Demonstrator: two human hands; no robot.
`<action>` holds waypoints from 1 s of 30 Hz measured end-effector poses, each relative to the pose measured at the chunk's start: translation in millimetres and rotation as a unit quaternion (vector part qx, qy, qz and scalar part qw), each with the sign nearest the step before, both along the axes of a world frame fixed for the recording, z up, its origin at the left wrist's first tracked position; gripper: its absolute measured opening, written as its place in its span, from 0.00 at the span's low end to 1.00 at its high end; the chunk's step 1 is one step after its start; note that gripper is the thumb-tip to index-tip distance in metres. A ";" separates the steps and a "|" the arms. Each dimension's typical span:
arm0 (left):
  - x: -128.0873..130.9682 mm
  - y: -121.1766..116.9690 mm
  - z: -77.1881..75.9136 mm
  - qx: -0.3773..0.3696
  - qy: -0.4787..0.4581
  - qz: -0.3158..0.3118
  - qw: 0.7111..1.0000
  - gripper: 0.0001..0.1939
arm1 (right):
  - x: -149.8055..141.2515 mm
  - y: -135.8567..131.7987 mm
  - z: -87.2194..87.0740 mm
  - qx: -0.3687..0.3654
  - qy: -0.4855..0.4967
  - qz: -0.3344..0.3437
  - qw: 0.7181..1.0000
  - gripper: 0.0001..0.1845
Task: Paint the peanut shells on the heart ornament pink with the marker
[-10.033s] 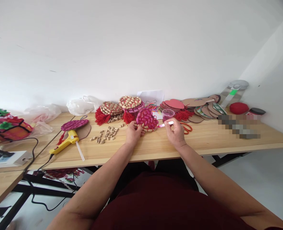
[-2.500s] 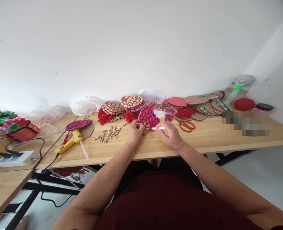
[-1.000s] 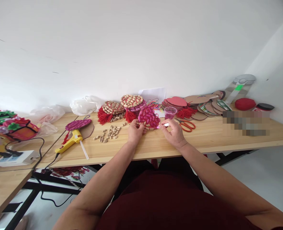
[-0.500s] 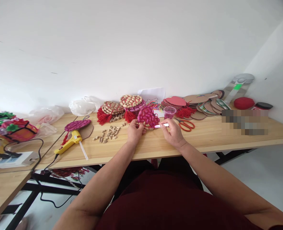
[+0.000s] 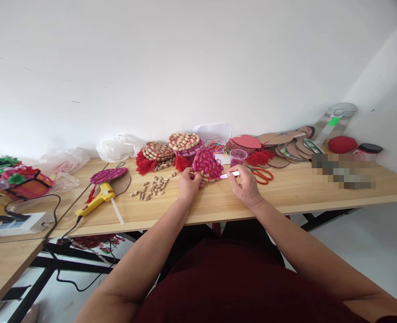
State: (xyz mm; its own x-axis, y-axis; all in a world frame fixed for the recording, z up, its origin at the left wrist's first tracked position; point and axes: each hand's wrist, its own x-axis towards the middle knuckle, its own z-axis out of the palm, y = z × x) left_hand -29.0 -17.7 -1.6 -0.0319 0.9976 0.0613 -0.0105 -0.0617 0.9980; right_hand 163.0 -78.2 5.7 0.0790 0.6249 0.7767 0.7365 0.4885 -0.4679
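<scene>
A heart-shaped piece covered in pink-painted peanut shells [image 5: 207, 164] stands tilted on the wooden table [image 5: 285, 197]. My left hand [image 5: 189, 185] grips its lower left edge with closed fingers. My right hand [image 5: 245, 185] pinches a thin white brush [image 5: 229, 175] whose pink tip touches the piece's right edge. A small clear cup of pink paint [image 5: 237, 157] stands just behind the brush.
Loose peanuts [image 5: 150, 187] and a yellow glue gun [image 5: 96, 200] lie to the left. Peanut-covered discs with red tassels [image 5: 166, 150] are stacked behind. Orange scissors [image 5: 260, 175], cardboard cut-outs [image 5: 279, 148] and a red ball of yarn [image 5: 342, 144] lie right.
Over these frames my right hand moved the brush back and forth along the right edge of the pink piece. My left hand kept holding the piece in place.
</scene>
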 end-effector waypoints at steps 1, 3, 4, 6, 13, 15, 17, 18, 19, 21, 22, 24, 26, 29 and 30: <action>-0.1 -0.3 0.2 0.001 0.001 0.000 1.000 0.06 | -0.2 -0.1 0.1 -0.001 -0.006 0.002 1.000 0.06; -0.2 -0.7 0.4 0.002 0.004 -0.001 1.000 0.07 | -0.2 -0.1 0.0 0.000 -0.015 0.002 1.000 0.06; -0.3 -0.9 0.4 0.002 0.005 -0.002 1.000 0.07 | -0.1 -0.1 -0.2 0.001 -0.017 0.001 1.000 0.06; -0.4 -1.0 0.4 0.003 0.006 -0.003 1.000 0.07 | -0.1 -0.2 -0.4 0.004 -0.021 -0.001 1.000 0.06; -0.5 -1.4 1.1 0.006 0.011 -0.004 1.000 0.06 | -3.8 -1.3 -1.0 -0.007 -0.037 0.020 0.999 0.04; -0.4 -1.8 1.8 0.006 0.012 -0.004 1.000 0.07 | -4.4 -1.3 -0.6 -0.012 -0.033 0.021 0.999 0.04; -0.2 -2.2 2.4 0.006 0.014 -0.004 1.000 0.07 | -4.7 -1.3 0.2 -0.017 -0.023 0.026 0.999 0.04; -0.2 -2.3 2.6 0.005 0.015 -0.003 1.000 0.07 | -4.9 -1.4 0.6 -0.020 -0.017 0.029 0.999 0.05; -0.1 -2.4 2.6 0.005 0.015 -0.003 1.000 0.07 | -5.1 -1.6 0.9 -0.024 -0.010 0.033 0.999 0.05; -0.1 -2.4 2.4 0.005 0.016 -0.003 1.000 0.07 | -5.4 -1.8 1.0 -0.032 0.003 0.041 0.999 0.06; 0.0 -2.3 2.2 0.006 0.016 -0.003 1.000 0.07 | -5.5 -1.9 0.7 -0.035 0.007 0.044 0.998 0.06; 0.0 -2.1 1.8 0.007 0.016 -0.004 1.000 0.06 | -5.3 -1.6 -0.4 -0.038 0.011 0.045 0.998 0.06; 0.0 -2.0 1.5 0.008 0.015 -0.005 1.000 0.06 | -4.5 -1.2 -1.6 -0.034 0.011 0.041 0.999 0.05; 0.0 -1.9 1.3 0.010 0.014 -0.006 1.000 0.06 | -2.9 -1.2 -2.6 -0.019 0.009 0.023 1.000 0.05; -0.1 -1.9 1.2 0.010 0.013 -0.006 1.000 0.06 | -2.6 -1.4 -2.7 -0.015 0.008 0.019 1.000 0.05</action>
